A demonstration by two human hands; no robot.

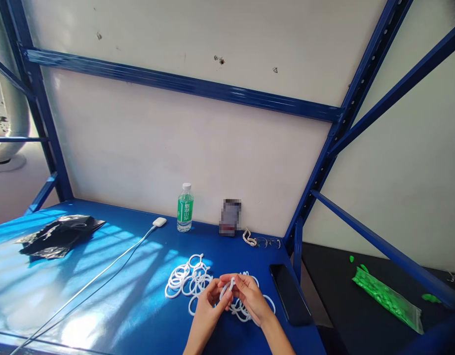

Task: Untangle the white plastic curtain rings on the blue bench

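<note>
Head: pinching white plastic-looking ring, left hand and right hand, toward right edge of blue surface; could slip if loosened.

Looks like workshop or small assembly corner, exact trade unclear. Blue bench built into metal rack, all painted blue: post with row of holes, crossbar, slanting brace. Plain white wall behind, chipped in spots. Loose white rings heaped on bench; bag of small green pieces on black surface alongside.
</note>
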